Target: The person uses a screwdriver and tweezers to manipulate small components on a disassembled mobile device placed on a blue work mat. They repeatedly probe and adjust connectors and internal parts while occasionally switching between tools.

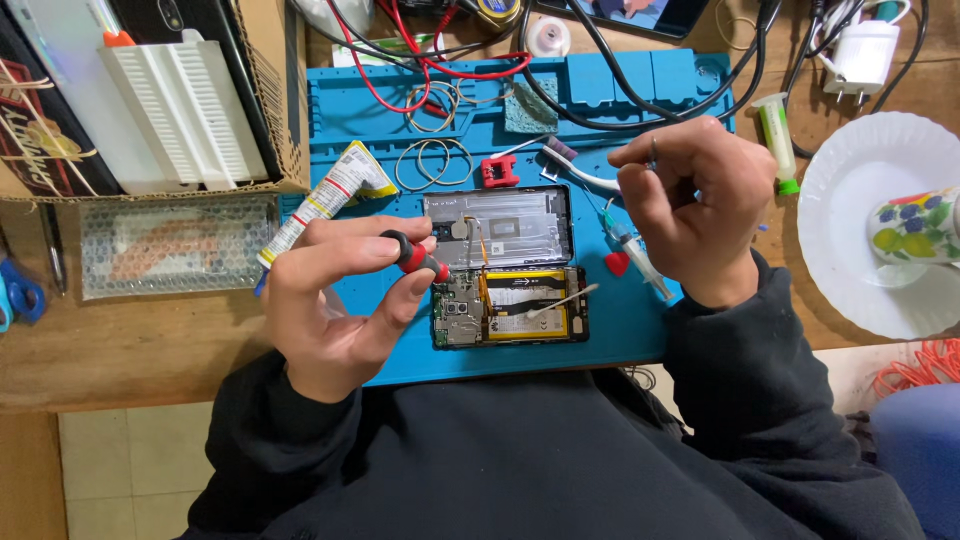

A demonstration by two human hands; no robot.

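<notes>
The left hand [335, 300] has its grip closed around a small screwdriver with a black-and-red plastic handle [415, 258], pinched between thumb and fingertips, with the red end pointing toward the opened smartphone with its exposed circuit board and yellow-labelled battery [510, 307]. That phone lies flat on the blue silicone work mat [620, 320], just beside the left fingers. A thin white cotton swab [562, 303] rests slantwise across the battery. Directly above it, touching edge to edge, lies the phone's grey metallic inner frame [500, 228], smooth and rectangular.

The right hand [695, 205] is curled into a loose fist above the mat's right side; whether its grip holds anything cannot be told. Under it lie a clear plastic syringe [640, 258] and a small red heart-shaped pick [618, 263].

Further out on the mat sit a crumpled white squeeze tube with a coloured label [325, 200], thin wire rings [432, 160], a small red plastic block [499, 172] and a white-handled brush [585, 172]. Red and black cables [440, 60] loop at the top. On the wooden desk [130, 350] are a sheet of bubble wrap [175, 245], a cardboard box holding a ribbed white plastic tray [185, 100], and a scalloped white plate [850, 230] carrying a fruit-patterned ceramic mug [915, 228].
</notes>
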